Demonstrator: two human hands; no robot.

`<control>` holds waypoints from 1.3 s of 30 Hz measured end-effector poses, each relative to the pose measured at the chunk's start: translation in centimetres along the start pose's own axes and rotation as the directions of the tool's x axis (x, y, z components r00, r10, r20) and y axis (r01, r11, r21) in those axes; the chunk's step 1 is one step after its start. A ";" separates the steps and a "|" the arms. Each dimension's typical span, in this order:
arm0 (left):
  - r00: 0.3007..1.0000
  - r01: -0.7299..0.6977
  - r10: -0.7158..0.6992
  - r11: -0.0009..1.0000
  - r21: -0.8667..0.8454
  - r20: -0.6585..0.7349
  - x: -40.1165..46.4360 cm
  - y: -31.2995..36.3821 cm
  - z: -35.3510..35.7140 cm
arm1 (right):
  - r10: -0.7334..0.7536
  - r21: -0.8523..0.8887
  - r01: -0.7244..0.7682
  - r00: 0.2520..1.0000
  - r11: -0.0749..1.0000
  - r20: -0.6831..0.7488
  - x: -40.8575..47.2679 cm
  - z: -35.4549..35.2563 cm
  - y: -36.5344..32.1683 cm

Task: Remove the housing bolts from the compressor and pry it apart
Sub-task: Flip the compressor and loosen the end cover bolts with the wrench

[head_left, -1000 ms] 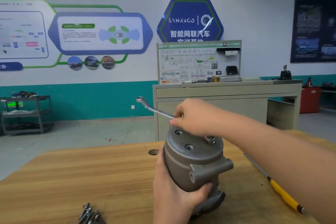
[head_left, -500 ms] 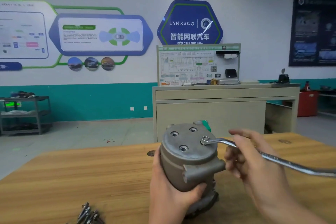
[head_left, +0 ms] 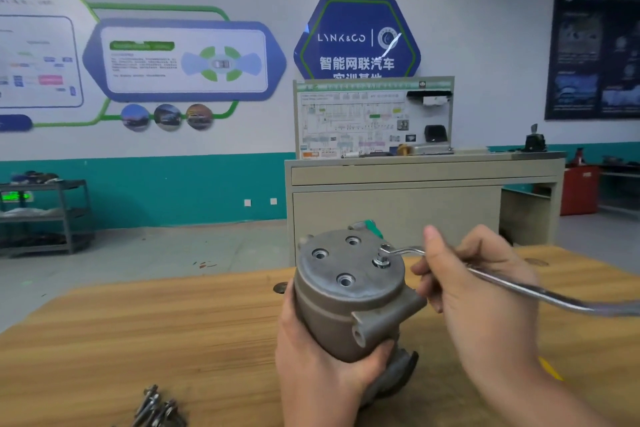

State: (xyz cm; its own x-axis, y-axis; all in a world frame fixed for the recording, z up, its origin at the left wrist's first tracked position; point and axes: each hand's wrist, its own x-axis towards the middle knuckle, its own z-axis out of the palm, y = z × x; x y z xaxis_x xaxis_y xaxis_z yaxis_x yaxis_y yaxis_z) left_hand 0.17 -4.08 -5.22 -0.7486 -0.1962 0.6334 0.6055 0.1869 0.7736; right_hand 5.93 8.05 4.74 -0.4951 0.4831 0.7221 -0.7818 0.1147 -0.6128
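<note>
A grey metal compressor point(head_left: 346, 295) stands upright on the wooden table point(head_left: 138, 340). My left hand point(head_left: 322, 367) grips its lower body from the front. Three bolt holes in its top face are empty; one bolt point(head_left: 381, 262) sits in the right-hand hole. My right hand point(head_left: 474, 288) holds a silver wrench point(head_left: 540, 295) whose ring end hovers just above and beside that bolt. The wrench shaft runs off to the right.
Several removed bolts point(head_left: 157, 409) lie on the table at the lower left. A yellow-handled tool point(head_left: 550, 369) peeks out behind my right forearm. A beige bench point(head_left: 415, 180) with a display board stands beyond the table, and a metal cart point(head_left: 45, 215) at the far left.
My right hand swung the wrench from pointing left over the compressor round to the right. The ring end has since lifted slightly off the bolt.
</note>
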 end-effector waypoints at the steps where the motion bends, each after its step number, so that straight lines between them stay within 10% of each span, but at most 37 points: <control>1: 1.000 0.004 -0.004 1.000 0.012 -0.005 -0.1 0.1 0.1 | -0.042 -0.049 0.041 0.999 0.998 -0.016 -0.3 0.2 0.5; 10: 0.997 0.059 -0.060 0.998 0.031 0.044 -0.5 0.3 -0.2 | -0.456 -0.451 0.424 0.889 0.785 0.042 -2.6 1.2 2.8; 16: 0.989 -0.032 0.040 0.998 -0.058 0.143 1.0 -1.1 -1.1 | 0.175 0.071 -0.181 0.981 0.981 0.085 -0.5 -1.1 1.4; 20: 0.976 -0.079 0.090 0.995 -0.062 0.196 1.8 -1.8 -1.4 | 0.464 0.307 -0.581 0.802 0.754 0.376 3.5 -3.1 1.5; 25: 0.972 -0.091 0.104 0.993 -0.070 0.213 2.0 -2.0 -1.2 | 0.590 0.114 -0.844 0.456 0.524 0.666 8.3 -2.1 2.6; 28: 0.974 -0.092 0.102 0.994 -0.056 0.203 2.0 -2.0 -1.3 | 0.587 0.054 -0.863 0.386 0.502 0.712 9.3 -1.2 2.8; 31: 0.974 -0.092 0.104 0.994 -0.065 0.201 1.9 -1.9 -1.5 | 0.508 0.256 -0.817 0.533 0.517 0.677 9.5 -0.8 1.8; 34: 0.976 -0.101 0.114 0.992 -0.077 0.188 1.7 -1.7 -1.6 | 0.495 0.498 -0.597 0.802 0.629 0.335 8.3 -0.9 1.6; 39: 0.985 -0.091 0.097 0.995 -0.047 0.143 1.3 -1.6 -1.2 | 0.221 0.225 -0.218 0.975 0.950 0.011 1.7 -0.9 1.7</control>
State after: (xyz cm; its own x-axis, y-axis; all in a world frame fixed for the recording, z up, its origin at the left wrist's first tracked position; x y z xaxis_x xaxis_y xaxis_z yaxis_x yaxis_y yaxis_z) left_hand -1.46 -5.82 -5.61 -0.7173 -0.0374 0.6958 0.6832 0.1586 0.7128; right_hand 4.11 9.80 4.65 -0.6599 0.4867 0.5724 -0.7199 -0.1913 -0.6672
